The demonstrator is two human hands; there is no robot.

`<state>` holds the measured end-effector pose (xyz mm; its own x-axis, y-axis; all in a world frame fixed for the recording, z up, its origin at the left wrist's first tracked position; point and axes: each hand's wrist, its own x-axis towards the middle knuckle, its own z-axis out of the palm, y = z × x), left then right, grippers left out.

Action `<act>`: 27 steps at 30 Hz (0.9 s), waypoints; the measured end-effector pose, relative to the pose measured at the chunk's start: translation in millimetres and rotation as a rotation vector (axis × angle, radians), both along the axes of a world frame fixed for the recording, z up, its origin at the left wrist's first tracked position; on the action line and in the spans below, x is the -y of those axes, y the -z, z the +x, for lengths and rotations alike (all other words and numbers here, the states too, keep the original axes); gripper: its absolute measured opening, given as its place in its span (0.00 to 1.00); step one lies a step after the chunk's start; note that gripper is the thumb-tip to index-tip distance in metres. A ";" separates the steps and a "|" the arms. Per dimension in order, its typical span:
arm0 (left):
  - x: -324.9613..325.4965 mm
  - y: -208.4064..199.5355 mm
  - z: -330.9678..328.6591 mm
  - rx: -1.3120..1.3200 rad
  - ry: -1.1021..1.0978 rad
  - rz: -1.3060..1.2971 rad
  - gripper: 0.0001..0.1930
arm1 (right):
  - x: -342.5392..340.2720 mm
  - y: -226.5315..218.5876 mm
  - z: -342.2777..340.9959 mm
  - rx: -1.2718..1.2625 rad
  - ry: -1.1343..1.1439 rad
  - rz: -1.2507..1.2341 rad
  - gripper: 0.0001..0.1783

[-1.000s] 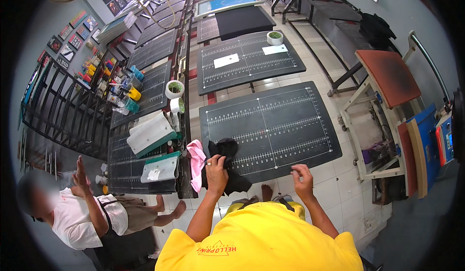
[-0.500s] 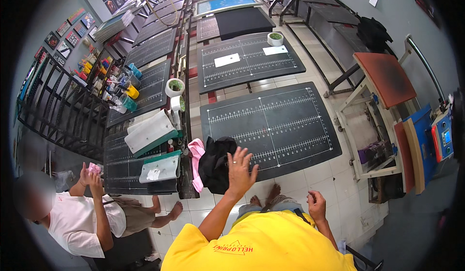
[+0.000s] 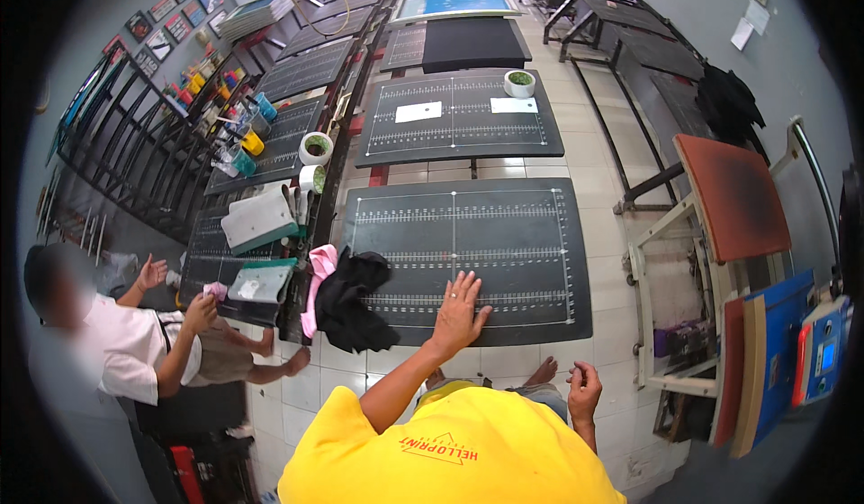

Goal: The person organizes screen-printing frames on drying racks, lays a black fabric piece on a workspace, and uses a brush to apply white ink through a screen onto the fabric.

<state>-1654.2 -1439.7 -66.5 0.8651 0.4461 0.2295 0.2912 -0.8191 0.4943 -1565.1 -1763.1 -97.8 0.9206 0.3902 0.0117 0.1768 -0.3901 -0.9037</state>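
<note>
My left hand lies on the near part of a black board marked with white ruler lines, its fingers spread and nothing in them. Left of it, a crumpled black cloth hangs over the board's near left corner. A strip of pink cloth sits against the black cloth's left side. Off the board, low beside my body, my right hand hangs with loosely bent fingers, seemingly holding nothing.
At left, a co-worker holds a small pink piece. Squeegees and tape rolls lie along the left boards. A second ruled board stands beyond mine. A heat press with a reddish-brown pad stands at right.
My left hand has left the black cloth's edge and now rests on the board. The cloth sits further from the hand. The co-worker's hands have parted. The whole view has shifted.
</note>
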 end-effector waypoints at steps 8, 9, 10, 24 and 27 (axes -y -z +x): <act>25.4 14.0 63.4 0.003 -0.327 0.045 0.30 | 63.6 -9.2 134.8 -0.067 0.003 0.068 0.09; 23.3 13.8 64.1 0.032 -0.330 0.012 0.29 | 63.5 -11.6 150.4 -0.044 -0.025 0.058 0.09; 25.3 11.3 63.6 0.034 -0.328 0.019 0.29 | 62.5 -15.0 169.3 -0.024 -0.058 0.037 0.09; 26.7 5.0 73.9 0.140 -0.368 -0.097 0.27 | -66.3 -40.6 379.4 0.191 -0.225 -0.042 0.11; 24.0 4.0 72.8 0.201 -0.384 -0.173 0.27 | -88.3 -9.8 418.1 0.167 -0.290 -0.181 0.14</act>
<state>-1581.4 -1463.7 -70.4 0.5760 0.7717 0.2696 0.4420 -0.5715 0.6914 -1147.0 -1674.8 -88.0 0.7627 0.6440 0.0591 0.4426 -0.4531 -0.7738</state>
